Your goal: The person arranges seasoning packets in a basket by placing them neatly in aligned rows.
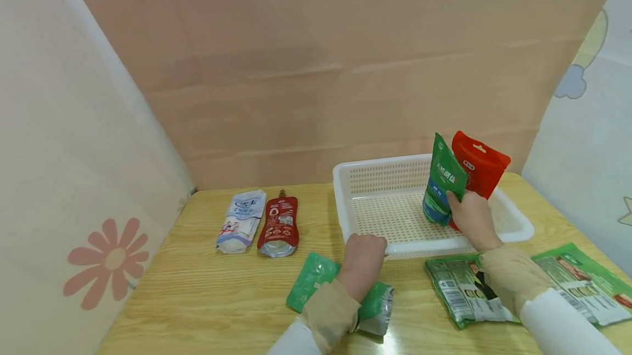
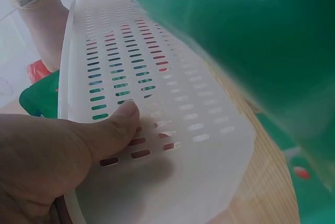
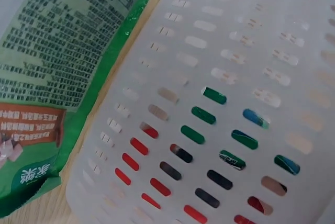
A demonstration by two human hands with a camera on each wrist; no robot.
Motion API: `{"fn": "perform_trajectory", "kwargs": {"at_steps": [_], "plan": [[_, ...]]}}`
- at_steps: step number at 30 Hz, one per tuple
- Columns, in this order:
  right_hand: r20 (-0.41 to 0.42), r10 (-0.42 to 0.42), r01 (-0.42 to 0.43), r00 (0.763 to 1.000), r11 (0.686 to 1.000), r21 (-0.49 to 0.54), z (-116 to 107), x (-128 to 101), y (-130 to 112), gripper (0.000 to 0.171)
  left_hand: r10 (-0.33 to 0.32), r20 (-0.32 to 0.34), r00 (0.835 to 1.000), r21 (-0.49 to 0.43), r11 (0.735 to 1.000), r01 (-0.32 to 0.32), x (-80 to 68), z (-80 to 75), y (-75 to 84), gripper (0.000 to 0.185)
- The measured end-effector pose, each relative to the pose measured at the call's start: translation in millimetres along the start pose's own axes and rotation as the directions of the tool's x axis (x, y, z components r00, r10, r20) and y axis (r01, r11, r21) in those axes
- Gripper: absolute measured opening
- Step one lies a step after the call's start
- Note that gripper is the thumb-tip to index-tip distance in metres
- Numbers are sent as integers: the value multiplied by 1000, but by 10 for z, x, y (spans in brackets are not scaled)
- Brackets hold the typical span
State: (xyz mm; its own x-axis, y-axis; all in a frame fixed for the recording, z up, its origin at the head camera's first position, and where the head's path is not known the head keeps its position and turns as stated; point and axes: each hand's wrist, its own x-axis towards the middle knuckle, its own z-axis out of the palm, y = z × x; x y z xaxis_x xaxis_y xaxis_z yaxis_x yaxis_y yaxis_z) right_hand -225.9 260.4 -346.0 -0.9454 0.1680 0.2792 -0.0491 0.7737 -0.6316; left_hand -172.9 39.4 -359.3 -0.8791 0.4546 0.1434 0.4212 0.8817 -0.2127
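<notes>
A white plastic basket (image 1: 365, 164) with slotted walls stands toward the back right of the table. My left hand (image 1: 364, 261) grips its near rim at the left; in the left wrist view the thumb (image 2: 118, 127) presses on the outer wall. Inside the basket, my right hand (image 1: 473, 218) pinches the edge of a green salt bag (image 1: 444, 182) that stands tilted. A red pouch (image 1: 479, 165) with a hang hole leans behind that bag, its lower part hidden by the right hand. Green and red show through the basket slots in the right wrist view.
A green pouch (image 1: 316, 278) lies under my left wrist. Two green-edged food bags, one nearer (image 1: 454, 289) and one at the right (image 1: 582, 283), lie before the basket. A white pouch (image 1: 242, 220) and a red spouted pouch (image 1: 279, 226) lie at the left.
</notes>
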Motion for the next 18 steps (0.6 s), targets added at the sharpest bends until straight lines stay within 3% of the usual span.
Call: {"fn": "perform_trajectory", "kwargs": {"at_steps": [5,13,18], "plan": [[28,12,-11,1000,999,-31,37,1,-8,42,1,19,1000,2,1000,-1,-20,12,-28,5],[87,23,-20,996,999,-34,110,25,-53,43,4,116,993,18,1000,-7,-17,7,-114,40],[117,52,-49,992,998,-31,143,57,-80,45,-2,84,996,-9,1000,2,-38,0,-144,21]]}}
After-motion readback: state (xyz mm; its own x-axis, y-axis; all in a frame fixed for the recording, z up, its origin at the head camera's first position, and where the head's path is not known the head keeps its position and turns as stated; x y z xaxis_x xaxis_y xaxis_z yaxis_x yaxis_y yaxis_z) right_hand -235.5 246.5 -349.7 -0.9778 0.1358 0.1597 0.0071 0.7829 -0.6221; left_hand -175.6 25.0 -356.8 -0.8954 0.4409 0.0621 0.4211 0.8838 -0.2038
